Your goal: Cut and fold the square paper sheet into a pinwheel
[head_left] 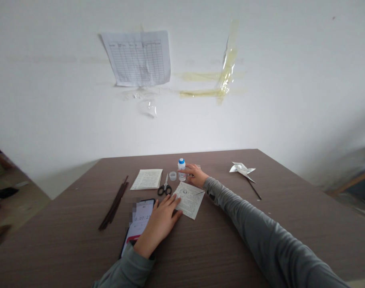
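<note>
Printed paper (190,204) lies mid-table, its left edge under the left hand (162,221), whose flat, loosely spread fingers grip nothing. Just beyond its far edge, the right hand (196,175) has partly spread fingers at 1 blue-capped bottle (181,165); whether they hold it, I cannot tell.

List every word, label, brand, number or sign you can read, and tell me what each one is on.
"0:07:2", last digit unclear: phone screen; its other text is too small to read.
Printed table on the wall sheet: too blurred to read.
Print on the paper stack: too small to read.
Print on the square sheet under the left hand: too small to read.
Bottle label: too small to read.
</note>
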`<state>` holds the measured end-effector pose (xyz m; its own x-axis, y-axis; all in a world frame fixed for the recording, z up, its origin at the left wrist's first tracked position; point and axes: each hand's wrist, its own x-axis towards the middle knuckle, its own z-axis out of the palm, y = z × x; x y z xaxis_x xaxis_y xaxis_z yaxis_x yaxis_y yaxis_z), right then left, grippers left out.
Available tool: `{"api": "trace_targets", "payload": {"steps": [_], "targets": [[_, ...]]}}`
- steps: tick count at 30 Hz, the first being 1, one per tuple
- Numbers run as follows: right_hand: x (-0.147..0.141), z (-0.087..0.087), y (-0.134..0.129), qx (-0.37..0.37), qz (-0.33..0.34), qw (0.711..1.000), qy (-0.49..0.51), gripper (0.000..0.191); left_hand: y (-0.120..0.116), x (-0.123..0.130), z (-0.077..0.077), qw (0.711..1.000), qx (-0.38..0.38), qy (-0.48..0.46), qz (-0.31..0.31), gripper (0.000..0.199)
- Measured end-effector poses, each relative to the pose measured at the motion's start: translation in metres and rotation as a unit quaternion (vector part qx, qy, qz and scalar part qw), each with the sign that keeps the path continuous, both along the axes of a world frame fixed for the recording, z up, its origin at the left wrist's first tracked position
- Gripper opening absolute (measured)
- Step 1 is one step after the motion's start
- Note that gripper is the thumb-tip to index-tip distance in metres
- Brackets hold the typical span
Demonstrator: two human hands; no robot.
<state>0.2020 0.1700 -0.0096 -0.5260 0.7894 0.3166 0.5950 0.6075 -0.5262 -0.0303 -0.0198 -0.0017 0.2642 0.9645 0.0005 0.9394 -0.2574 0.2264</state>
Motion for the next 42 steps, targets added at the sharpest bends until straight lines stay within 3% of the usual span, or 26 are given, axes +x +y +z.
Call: {"api": "trace_targets", "payload": {"steps": [9,16,20,23,27,34,42], "targets": [[0.008,0.001,0.005,0.012,0.011,0.997,0.077,0.085,0.003,-0.002,-0.009,1.000,0.019,0.002,0.002,0.057],[0.041,0.002,-0.009,0.020,0.000,0.985,0.172,0.074,0.005,-0.002,-0.012,1.000,0.030,-0.011,0.003,0.055],[0.063,-0.005,-0.024,0.007,-0.012,0.977,0.215,0.061,0.007,0.003,-0.010,1.000,0.007,-0.021,0.011,0.052],[0.077,-0.013,-0.038,-0.008,-0.020,0.971,0.238,0.052,0.007,0.009,-0.011,0.999,0.030,-0.034,0.001,0.046],[0.087,-0.026,-0.056,-0.072,-0.048,0.934,0.347,0.041,0.002,0.017,-0.009,0.998,0.045,-0.050,-0.001,0.042],[0.085,-0.033,-0.073,-0.156,-0.033,0.881,0.445,0.066,-0.004,0.023,-0.001,0.998,0.041,-0.049,-0.019,0.041],[0.085,-0.028,-0.080,-0.159,-0.059,0.898,0.405,0.075,0.000,0.021,-0.012,0.995,0.061,-0.076,-0.036,0.039]]}}
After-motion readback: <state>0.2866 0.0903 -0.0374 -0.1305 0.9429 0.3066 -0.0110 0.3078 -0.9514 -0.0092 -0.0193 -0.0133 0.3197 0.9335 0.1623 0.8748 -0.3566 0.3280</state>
